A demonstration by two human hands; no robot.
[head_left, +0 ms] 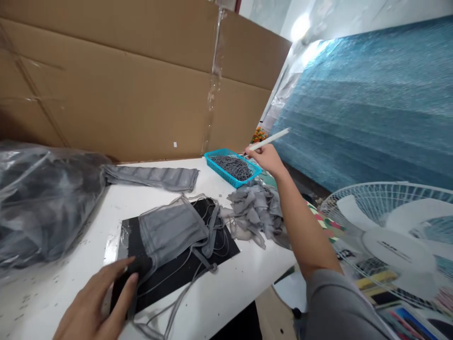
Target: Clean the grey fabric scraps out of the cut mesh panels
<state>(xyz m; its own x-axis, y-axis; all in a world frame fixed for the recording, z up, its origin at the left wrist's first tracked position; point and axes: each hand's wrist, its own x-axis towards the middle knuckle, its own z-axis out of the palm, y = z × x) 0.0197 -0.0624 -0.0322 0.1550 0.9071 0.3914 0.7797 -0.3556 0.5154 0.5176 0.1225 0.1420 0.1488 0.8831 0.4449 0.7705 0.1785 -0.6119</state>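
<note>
My left hand (95,302) rests at the near edge of a black mat (198,262) on the white table (244,278), fingers curled onto the mat's corner beside a grey pleated face mask (170,231) with long straps. My right hand (267,158) is stretched out over the far right of the table, closed around a thin white stick (271,139). It hovers right beside a small blue basket (231,166) filled with dark thin pieces. A heap of grey fabric scraps (256,210) lies under my forearm.
A clear plastic bag of dark fabric (42,203) fills the left of the table. A folded grey strip (152,177) lies at the back. Cardboard sheets (134,80) stand behind. A white fan (392,236) and a blue wrapped bulk (371,104) are on the right.
</note>
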